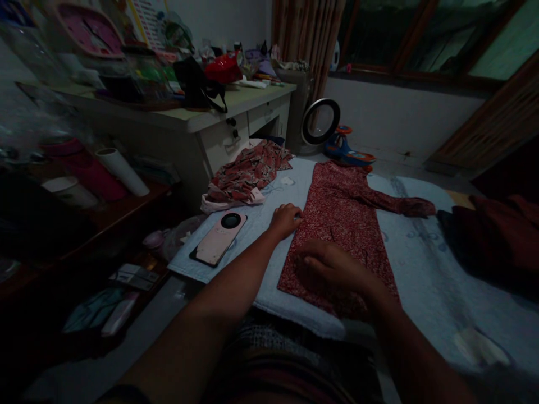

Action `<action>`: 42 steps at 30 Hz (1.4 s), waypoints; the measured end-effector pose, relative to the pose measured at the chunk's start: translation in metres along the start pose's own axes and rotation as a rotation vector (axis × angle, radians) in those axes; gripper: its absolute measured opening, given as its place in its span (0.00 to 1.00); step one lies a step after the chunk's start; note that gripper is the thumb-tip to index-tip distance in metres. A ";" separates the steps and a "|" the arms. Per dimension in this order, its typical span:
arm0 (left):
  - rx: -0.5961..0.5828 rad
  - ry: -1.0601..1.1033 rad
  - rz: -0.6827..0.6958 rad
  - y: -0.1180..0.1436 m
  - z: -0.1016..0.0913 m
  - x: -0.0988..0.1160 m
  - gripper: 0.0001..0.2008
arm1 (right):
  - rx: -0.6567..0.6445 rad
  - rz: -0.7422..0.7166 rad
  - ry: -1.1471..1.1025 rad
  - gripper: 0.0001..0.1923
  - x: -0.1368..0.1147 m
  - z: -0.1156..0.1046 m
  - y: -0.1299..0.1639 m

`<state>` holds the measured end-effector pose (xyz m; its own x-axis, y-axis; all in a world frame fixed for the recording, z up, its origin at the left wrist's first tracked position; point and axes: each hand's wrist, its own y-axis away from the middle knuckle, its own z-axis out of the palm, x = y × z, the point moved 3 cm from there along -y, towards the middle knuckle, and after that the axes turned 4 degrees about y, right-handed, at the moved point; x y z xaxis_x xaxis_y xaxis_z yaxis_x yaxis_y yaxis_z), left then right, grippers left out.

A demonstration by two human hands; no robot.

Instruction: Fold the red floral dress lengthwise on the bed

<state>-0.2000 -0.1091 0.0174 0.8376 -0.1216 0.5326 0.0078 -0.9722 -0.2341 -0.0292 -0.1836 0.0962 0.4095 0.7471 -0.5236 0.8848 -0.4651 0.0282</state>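
**One head-worn camera, looking forward and down**

The single view is looking from the person's head, tilting down over both forearms onto the bed (421,269) close below. It is facing a cluttered worktop (236,106) and curtained window, well beyond the left hand (285,220).

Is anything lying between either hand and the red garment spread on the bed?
Nothing visible. The left hand rests at the left edge of the red garment, and the right hand lies flat on its lower part.
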 end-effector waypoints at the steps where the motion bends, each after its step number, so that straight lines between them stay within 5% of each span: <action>1: -0.004 0.010 0.000 0.000 0.000 0.000 0.08 | 0.028 0.049 0.053 0.16 0.013 -0.008 -0.010; 7: -0.046 0.078 -0.052 0.001 -0.008 0.001 0.12 | 0.103 0.265 0.198 0.14 0.079 -0.037 -0.070; 13: -0.103 0.063 -0.101 0.009 -0.016 -0.001 0.22 | 0.037 0.328 0.241 0.09 0.097 -0.042 -0.101; 17: -0.113 -0.042 -0.153 0.011 -0.009 -0.003 0.31 | 0.029 0.299 0.199 0.07 0.104 -0.034 -0.104; 25: -0.159 -0.099 -0.215 0.012 -0.008 -0.001 0.34 | 0.204 0.229 0.217 0.22 0.131 -0.016 -0.105; 42: -0.185 -0.125 -0.151 0.014 -0.010 0.007 0.33 | 0.329 0.425 0.386 0.11 0.136 -0.010 -0.110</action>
<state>-0.1991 -0.1255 0.0261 0.8957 0.0417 0.4427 0.0468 -0.9989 -0.0007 -0.0682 -0.0261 0.0305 0.8127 0.5542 -0.1796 0.5392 -0.8323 -0.1286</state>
